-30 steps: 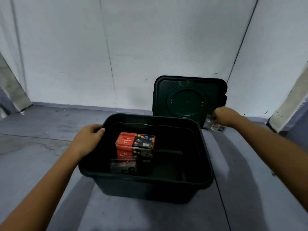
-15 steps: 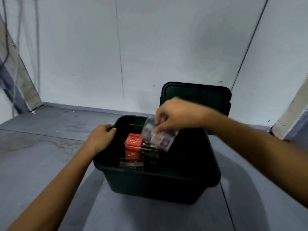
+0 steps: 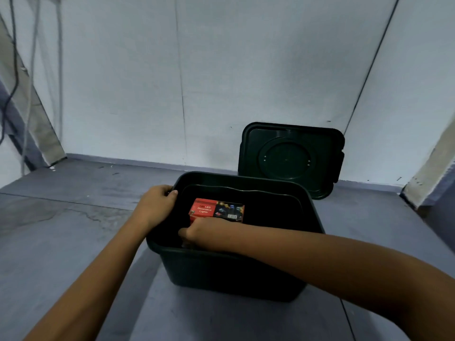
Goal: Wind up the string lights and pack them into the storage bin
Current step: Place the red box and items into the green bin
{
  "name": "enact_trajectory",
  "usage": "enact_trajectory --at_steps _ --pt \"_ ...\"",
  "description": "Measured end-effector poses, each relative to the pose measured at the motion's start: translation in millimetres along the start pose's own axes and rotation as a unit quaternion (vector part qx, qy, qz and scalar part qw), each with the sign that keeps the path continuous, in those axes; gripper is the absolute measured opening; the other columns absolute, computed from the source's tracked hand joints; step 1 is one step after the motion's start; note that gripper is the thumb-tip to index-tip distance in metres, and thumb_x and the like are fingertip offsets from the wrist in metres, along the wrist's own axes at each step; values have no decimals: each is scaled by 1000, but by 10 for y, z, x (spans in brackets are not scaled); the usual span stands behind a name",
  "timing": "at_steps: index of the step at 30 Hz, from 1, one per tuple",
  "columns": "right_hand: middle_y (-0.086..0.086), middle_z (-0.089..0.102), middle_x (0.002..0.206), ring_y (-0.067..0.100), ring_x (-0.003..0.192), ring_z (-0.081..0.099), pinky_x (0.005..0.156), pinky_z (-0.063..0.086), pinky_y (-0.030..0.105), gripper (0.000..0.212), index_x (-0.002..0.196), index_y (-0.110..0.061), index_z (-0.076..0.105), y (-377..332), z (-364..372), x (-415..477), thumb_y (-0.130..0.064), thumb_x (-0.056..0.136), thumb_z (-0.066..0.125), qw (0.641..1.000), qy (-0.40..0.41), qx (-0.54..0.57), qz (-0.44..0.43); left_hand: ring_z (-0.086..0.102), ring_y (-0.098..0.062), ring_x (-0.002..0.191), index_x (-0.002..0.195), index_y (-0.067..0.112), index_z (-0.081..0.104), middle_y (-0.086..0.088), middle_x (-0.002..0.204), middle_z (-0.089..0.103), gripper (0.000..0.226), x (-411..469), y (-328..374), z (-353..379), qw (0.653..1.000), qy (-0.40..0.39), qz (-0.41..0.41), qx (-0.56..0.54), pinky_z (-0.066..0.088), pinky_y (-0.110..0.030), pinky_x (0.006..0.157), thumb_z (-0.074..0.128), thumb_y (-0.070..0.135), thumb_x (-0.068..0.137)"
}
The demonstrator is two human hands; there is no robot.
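Bin (image 3: 229, 274) stands open on the floor (image 3: 61, 230), near the wall (image 3: 221, 82). Lid (image 3: 290, 159) is off and propped upright against that wall, behind the bin's far right corner. It is probably parked there to keep the opening free for packing.

Left grip (image 3: 157, 205): wrapped on the bin's left rim near the far corner. Judged purpose: to steady the bin so it does not slide while the other arm works inside.

Right grip (image 3: 206, 230): down inside the bin, low against the near wall, just in front of the red box (image 3: 216, 209). The fingers are lost in the dark interior, so I cannot tell whether it is clenched on something or released.

Red box: printed "LED Decorative Lights", lies inside the bin, left of centre, label face up. Judged: the lights are boxed and already in the bin. No loose strand shows anywhere in view.

Judgement: packing is near its end and the lid is not yet on. Fitting it calls for the right arm to come clear of the rim first.
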State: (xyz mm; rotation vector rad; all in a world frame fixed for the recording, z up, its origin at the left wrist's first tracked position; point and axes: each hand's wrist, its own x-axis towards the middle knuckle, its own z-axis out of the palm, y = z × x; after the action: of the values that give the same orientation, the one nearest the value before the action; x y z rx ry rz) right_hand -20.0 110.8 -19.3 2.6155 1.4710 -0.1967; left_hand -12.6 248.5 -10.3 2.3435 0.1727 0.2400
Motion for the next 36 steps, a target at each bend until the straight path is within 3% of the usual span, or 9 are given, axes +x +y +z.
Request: enact_trajectory --at_steps 5,9,13,17,19,23,26,30,36 --pt "7 66 90 17 76 57 65 43 24 26 98 -6 63 300 -470 -323 -27 84 66 984 59 155 64 55 -20 91 121 3 58 -17 114 63 32 -10 1 -6 1000 -5 1 4 39 -28 76 42 18 98" --pt "4 65 81 14 72 64 62 57 27 22 98 -5 64 1088 -929 -760 -21 83 68 917 124 315 210 58 -25 99 122 3 57 -17 116 63 33 -14 -7 -5 1000 -8 3 -1 40 -28 79 42 18 98" --pt "-3 60 84 15 81 60 67 54 27 30 108 -7 63 1961 -876 -1084 -19 82 70 889 139 307 311 52 -15 88 122 4 58 -15 115 64 32 -1 -14 3 1000 -1 8 -2 39 -28 76 43 18 97" --pt "4 54 112 23 101 55 80 53 37 52 125 -11 54 2484 -326 -1094 -27 79 73 877 39 281 388 53 -16 90 121 4 59 -15 114 64 31 15 -23 12 1000 3 13 -7 39 -28 78 44 17 97" --pt "8 47 130 27 112 51 87 50 38 59 134 -15 45 2615 -10 -1029 -27 82 69 881 -27 257 395 54 -16 90 120 5 60 -14 113 65 30 21 -32 18 1000 4 11 -9 39 -28 77 44 17 97" --pt "10 41 139 30 122 43 103 37 38 34 130 -14 46 2733 478 -869 -12 96 44 864 -90 320 378 56 -16 89 118 7 61 -12 110 66 29 31 -58 22 1000 5 7 -7 40 -28 77 45 18 96" --pt "15 47 133 33 120 44 105 34 42 28 119 -15 54 2739 638 -782 -21 97 38 833 -45 389 391 56 -15 88 116 7 63 -11 107 67 28 44 -67 30 1000 10 11 -12 38 -27 75 46 17 96" --pt "8 47 130 28 122 43 100 32 32 32 127 -7 49 2739 740 -699 -16 98 38 840 -30 378 388 57 -11 88 117 10 63 -6 105 67 28 67 -88 27 1000 5 11 -18 40 -20 67 46 17 96" --pt "11 51 112 18 89 48 90 39 37 10 96 -18 51 2781 904 -765 -17 96 41 795 54 445 409 57 -13 90 118 10 62 -8 108 66 28 58 -71 24 1000 4 4 -22 40 -26 76 46 17 96"
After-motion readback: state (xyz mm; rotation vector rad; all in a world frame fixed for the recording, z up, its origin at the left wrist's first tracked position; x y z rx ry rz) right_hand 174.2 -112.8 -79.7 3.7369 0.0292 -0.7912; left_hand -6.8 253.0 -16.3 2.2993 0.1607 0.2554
